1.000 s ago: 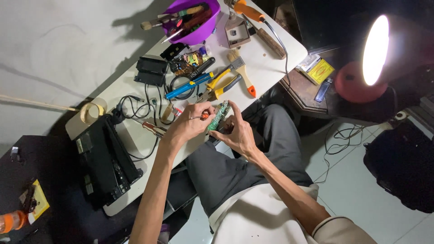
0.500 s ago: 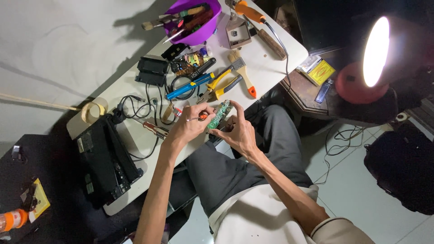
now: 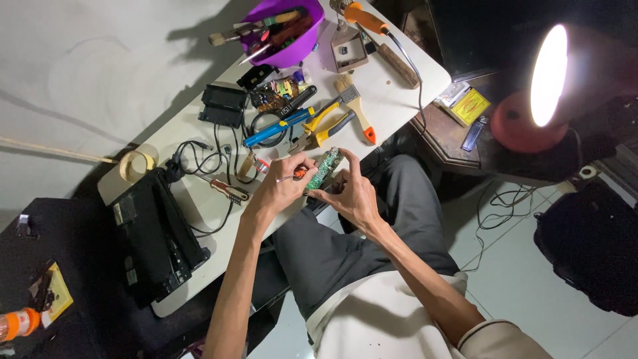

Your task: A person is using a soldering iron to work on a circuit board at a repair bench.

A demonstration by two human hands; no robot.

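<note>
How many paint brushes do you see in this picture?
2. One paint brush with an orange-tipped handle lies on the white table, beyond the hands. Another brush sticks out of the purple bowl. More may be hidden inside the bowl.

The scene is lit mainly by a red desk lamp (image 3: 531, 100) at the upper right, whose shade is blown out to a white glare with a soft halo bleeding into the dark around it. The white counter (image 3: 392, 100) is brightly and evenly lit, while the far right and lower left corners are left dim and murky. Long, hard shadows are cast leftward from the purple bowl (image 3: 292, 40) and the counter's edge onto the pale floor. Focus is held fairly sharp across the middle; detail is lost in the dark areas.
</note>
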